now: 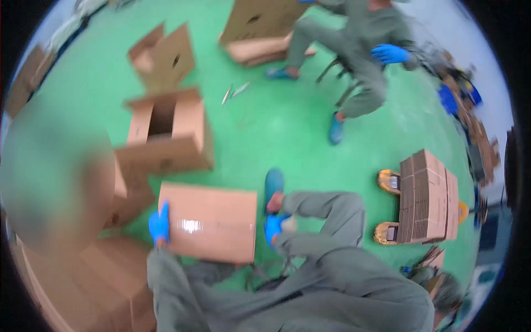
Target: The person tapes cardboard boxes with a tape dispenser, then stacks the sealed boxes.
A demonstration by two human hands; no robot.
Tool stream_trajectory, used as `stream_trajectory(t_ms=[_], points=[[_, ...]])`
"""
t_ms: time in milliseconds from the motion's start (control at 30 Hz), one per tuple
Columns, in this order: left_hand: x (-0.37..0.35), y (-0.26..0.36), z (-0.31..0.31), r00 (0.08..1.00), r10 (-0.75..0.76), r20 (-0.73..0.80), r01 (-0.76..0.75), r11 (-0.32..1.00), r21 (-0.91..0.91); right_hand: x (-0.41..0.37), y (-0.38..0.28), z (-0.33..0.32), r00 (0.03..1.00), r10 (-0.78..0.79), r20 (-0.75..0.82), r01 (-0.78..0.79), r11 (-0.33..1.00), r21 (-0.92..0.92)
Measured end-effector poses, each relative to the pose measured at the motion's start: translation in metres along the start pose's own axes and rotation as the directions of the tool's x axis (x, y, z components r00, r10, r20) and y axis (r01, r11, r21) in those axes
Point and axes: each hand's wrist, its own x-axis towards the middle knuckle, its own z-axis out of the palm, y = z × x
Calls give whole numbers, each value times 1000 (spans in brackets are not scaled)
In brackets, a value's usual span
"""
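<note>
A closed cardboard box [213, 221] lies in front of my legs, with a shiny strip of clear tape across its upper face. My left hand [159, 224], in a blue glove, grips the box's left edge. My right hand [273, 229], also gloved in blue, is just right of the box, apart from it. Its fingers look closed beside a pale, rounded thing [289, 224], too blurred to name. Behind the closed box stands an open cardboard box [174, 152] with raised flaps.
Large cartons [94, 282] crowd the left, near a blurred person [55, 171]. Another person [354, 50] in blue gloves sits on a stool ahead. Two thin tools [235, 93] lie on the green floor [249, 133]. Stacked flat cardboard [426, 199] rests on a yellow pallet jack [387, 232] at right.
</note>
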Motion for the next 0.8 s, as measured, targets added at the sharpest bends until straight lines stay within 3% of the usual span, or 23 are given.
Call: stream_trajectory(t_ms=[33, 67, 100, 133, 167, 300, 367, 400, 467, 500, 533, 567, 633, 667, 733, 767, 800], points=[[4, -11, -1, 988, 132, 79, -126, 989, -81, 6, -6, 11, 997, -66, 44, 71, 989, -127], [15, -30, 0, 958, 255, 130, -236, 961, -148, 9, -3, 30, 997, -18, 72, 7, 988, 155], [32, -54, -2, 928, 252, 276, -234, 967, -98, 1, 5, 34, 994, 30, 101, -72, 892, 447], [7, -39, -12, 886, 265, 381, -126, 927, -353, -5, 13, 40, 989, 77, 129, -144, 726, 672], [-5, -30, -19, 882, 267, 388, -146, 938, -315, -11, 21, 38, 986, 78, 150, -164, 652, 741], [-27, 16, -14, 833, 406, 375, -283, 897, -341, -3, 38, 16, 995, -46, 94, -38, 674, 737], [-63, 63, -25, 872, 383, 304, -375, 923, -85, -9, 35, 13, 994, -95, 61, 19, 673, 739], [-83, 82, -29, 873, 394, 288, -386, 919, -84, -18, 37, 14, 993, -108, 53, 34, 671, 741], [-128, 129, -40, 833, 549, 75, -550, 803, 230, -18, 37, 14, 988, -152, 23, 86, 673, 735], [-182, 175, -60, 916, 384, 115, -398, 831, 388, -20, 43, 16, 988, -156, 9, 100, 673, 733], [-184, 169, -56, 776, 631, -7, -575, 711, 405, -21, 45, 17, 986, -168, -3, 118, 678, 725], [-190, 152, -55, 579, 806, -121, -689, 563, 456, -20, 45, 21, 981, -193, -24, 152, 685, 713], [-236, 185, -108, 587, 804, -88, -704, 561, 435, -18, 38, 33, 956, -287, -67, 259, 711, 654], [-254, 202, -137, 484, 862, -149, -754, 498, 428, -14, 36, 41, 933, -350, -87, 329, 723, 608], [-283, 224, -208, 453, 864, -220, -696, 497, 519, 19, 30, 83, 881, -453, -135, 450, 716, 534], [-300, 234, -242, 457, 817, -351, -640, 576, 508, -9, 52, 49, 811, -575, -112, 536, 651, 538], [-310, 235, -276, 339, 829, -444, -484, 559, 674, -60, 62, 10, 817, -558, -145, 541, 656, 526]])
